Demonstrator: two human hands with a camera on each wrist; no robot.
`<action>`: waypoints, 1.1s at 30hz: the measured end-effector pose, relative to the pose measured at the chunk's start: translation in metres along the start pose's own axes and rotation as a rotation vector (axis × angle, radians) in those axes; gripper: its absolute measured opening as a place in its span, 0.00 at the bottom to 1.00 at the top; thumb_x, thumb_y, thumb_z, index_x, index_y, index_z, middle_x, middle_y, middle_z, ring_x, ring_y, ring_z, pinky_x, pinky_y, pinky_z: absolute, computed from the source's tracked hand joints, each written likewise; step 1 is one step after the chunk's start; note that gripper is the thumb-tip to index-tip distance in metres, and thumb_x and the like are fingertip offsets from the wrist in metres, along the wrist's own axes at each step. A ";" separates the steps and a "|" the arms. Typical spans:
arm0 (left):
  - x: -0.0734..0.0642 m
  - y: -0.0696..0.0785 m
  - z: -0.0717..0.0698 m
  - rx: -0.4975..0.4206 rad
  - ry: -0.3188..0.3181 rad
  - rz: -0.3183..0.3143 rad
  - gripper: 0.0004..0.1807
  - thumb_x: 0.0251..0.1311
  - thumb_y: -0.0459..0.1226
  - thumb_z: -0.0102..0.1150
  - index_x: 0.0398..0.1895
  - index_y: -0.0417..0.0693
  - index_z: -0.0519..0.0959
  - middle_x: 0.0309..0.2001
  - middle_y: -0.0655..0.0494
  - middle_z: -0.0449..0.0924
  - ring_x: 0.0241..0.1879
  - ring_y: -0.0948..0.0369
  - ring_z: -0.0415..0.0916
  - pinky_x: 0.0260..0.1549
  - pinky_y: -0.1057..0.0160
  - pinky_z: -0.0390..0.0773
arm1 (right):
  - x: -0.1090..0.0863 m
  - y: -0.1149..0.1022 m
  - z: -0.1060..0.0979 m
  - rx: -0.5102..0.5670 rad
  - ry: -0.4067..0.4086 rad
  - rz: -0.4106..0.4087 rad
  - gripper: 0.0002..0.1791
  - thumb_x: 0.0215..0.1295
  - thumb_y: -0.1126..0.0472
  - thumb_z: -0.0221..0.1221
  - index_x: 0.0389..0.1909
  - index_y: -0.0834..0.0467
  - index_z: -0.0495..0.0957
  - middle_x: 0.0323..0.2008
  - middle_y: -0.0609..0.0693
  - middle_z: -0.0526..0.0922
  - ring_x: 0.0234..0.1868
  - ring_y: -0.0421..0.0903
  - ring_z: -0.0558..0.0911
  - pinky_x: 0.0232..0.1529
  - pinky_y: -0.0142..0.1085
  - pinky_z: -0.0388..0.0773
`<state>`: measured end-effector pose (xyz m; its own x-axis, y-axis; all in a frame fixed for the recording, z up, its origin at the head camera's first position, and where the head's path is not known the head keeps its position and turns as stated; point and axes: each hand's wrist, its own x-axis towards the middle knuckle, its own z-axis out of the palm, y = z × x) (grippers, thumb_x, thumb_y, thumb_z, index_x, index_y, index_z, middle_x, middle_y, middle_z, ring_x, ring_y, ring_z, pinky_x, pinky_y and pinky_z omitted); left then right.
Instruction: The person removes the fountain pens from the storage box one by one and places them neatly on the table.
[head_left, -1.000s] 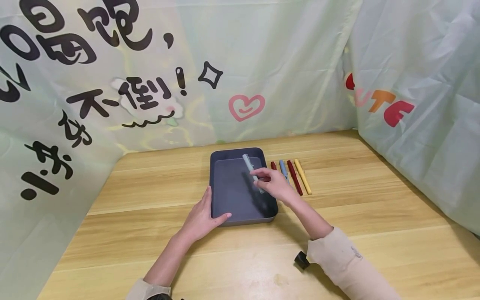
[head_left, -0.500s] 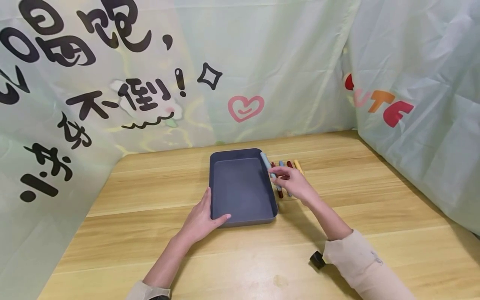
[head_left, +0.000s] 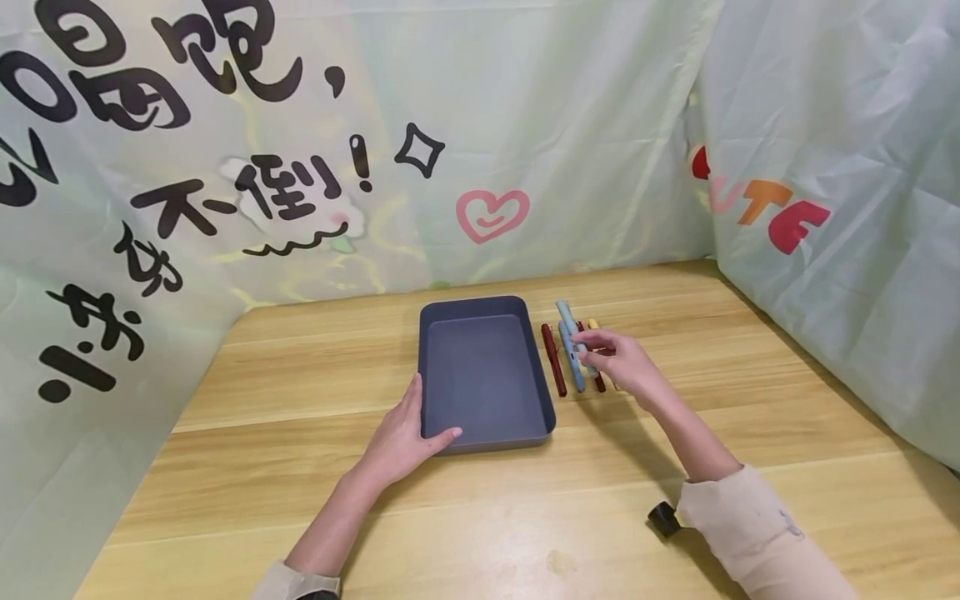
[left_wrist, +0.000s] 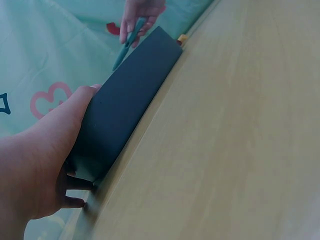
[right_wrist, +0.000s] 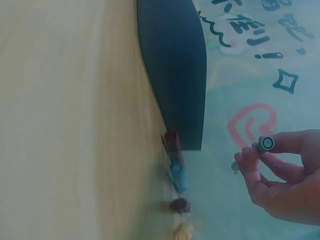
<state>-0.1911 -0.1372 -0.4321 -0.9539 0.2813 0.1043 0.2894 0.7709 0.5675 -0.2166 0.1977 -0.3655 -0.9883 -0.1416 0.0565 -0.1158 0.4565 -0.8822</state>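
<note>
My left hand holds the near left corner of a dark grey rectangular tray, thumb over the rim and fingers along the outer side. Between thumb and fingers, my right hand pinches a pale blue pen above a row of pens right of the tray. The right wrist view shows that pen end-on, apart from the row. On the table lie a dark red pen, a blue pen, another dark red pen and a yellow pen. My right hand and the held pen partly hide the last two.
The wooden table carries the tray and pens. Behind it hangs a pale printed cloth, with another cloth panel along the right side. A black device sits at my right sleeve.
My right hand has carried the pale blue pen rightward, from over the tray to over the row of pens. My left hand and the tray stay in place.
</note>
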 end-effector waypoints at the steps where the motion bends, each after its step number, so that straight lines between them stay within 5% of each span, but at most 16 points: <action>1: 0.000 0.000 0.000 0.000 -0.001 0.000 0.59 0.49 0.65 0.55 0.71 0.39 0.39 0.70 0.43 0.42 0.66 0.46 0.48 0.59 0.47 0.56 | 0.000 0.001 -0.002 0.003 0.000 0.002 0.19 0.64 0.67 0.53 0.55 0.68 0.70 0.51 0.64 0.74 0.49 0.57 0.73 0.47 0.43 0.71; 26: -0.002 0.004 -0.001 -0.017 -0.019 -0.011 0.59 0.49 0.64 0.56 0.71 0.38 0.38 0.71 0.43 0.41 0.66 0.46 0.47 0.59 0.47 0.56 | -0.007 0.034 -0.044 0.055 0.036 0.059 0.20 0.67 0.67 0.49 0.57 0.73 0.66 0.54 0.69 0.70 0.50 0.55 0.73 0.46 0.31 0.71; 33: 0.000 0.003 -0.002 -0.005 -0.023 -0.018 0.59 0.50 0.63 0.56 0.71 0.39 0.38 0.71 0.43 0.40 0.66 0.45 0.48 0.58 0.46 0.56 | -0.003 0.045 -0.052 0.069 0.058 0.069 0.20 0.68 0.66 0.49 0.57 0.73 0.66 0.52 0.69 0.71 0.41 0.45 0.78 0.39 0.28 0.71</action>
<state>-0.1900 -0.1359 -0.4290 -0.9569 0.2804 0.0756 0.2719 0.7730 0.5732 -0.2239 0.2638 -0.3812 -0.9980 -0.0600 0.0194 -0.0419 0.4013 -0.9150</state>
